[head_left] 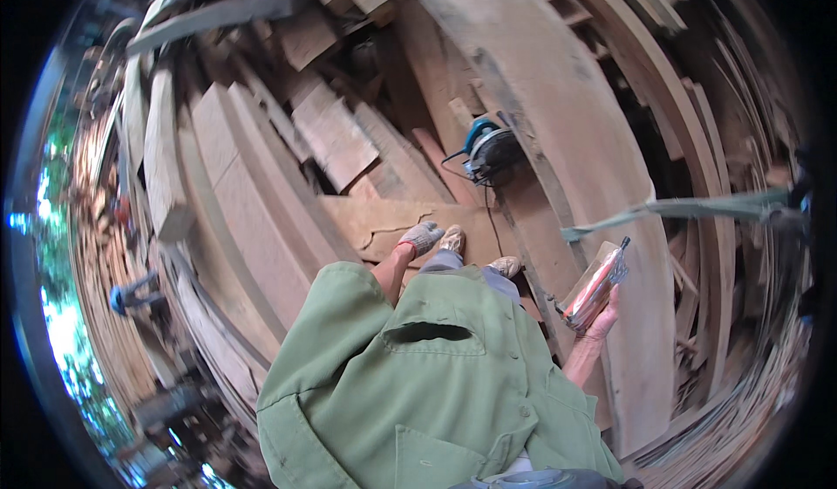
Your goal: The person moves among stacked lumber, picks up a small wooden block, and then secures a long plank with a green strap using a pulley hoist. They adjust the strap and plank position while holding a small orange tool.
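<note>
My right hand, bare, is closed around a clear plastic container. Slender red and dark items that look like pens or markers stand in it. Container and hand are over a long, wide wooden slab. On my left side, my left hand wears a grey knitted glove with a red cuff. It hangs low beside my shoe, above a cracked board. Its fingers are too small and blurred to read, and I see no object in it. A blue circular saw with a dark cord sits ahead on the wood.
Thick planks are stacked to the left, and loose offcuts lie ahead. A greenish strap or strip stretches across the slab from the right. Long timbers lie along the right side. My light-coloured shoes stand among the boards.
</note>
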Demonstrator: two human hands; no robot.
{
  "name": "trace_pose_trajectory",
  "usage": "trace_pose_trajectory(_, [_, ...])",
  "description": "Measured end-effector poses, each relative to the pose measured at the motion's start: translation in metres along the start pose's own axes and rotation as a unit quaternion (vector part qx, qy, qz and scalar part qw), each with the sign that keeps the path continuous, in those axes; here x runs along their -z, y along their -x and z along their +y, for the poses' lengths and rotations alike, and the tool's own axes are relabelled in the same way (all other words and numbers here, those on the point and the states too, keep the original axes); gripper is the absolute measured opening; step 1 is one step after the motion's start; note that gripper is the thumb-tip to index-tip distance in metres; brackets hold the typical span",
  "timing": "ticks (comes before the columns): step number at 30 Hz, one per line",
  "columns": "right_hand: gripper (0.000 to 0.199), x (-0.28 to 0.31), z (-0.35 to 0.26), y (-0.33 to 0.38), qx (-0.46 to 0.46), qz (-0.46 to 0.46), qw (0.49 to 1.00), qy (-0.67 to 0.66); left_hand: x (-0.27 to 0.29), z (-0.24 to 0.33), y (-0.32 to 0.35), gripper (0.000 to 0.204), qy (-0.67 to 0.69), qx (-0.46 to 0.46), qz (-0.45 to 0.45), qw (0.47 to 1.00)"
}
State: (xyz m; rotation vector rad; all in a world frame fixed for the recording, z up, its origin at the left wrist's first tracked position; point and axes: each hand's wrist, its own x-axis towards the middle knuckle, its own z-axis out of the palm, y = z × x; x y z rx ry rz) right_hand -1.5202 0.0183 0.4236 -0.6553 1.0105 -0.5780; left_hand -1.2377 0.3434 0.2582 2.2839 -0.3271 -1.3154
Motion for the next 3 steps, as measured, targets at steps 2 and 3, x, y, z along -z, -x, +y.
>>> trace_pose_trajectory(2, [0.053,-0.031,-0.002,-0.001,-0.020,-0.021,0.999,0.032,0.010,-0.016,0.026,0.065,0.028,0.025,0.009,0.999])
trace_pose_trajectory(3, [0.053,-0.049,0.000,-0.001,-0.033,-0.037,0.998,0.050,0.017,-0.026,0.037,0.065,0.046,0.037,0.004,0.998])
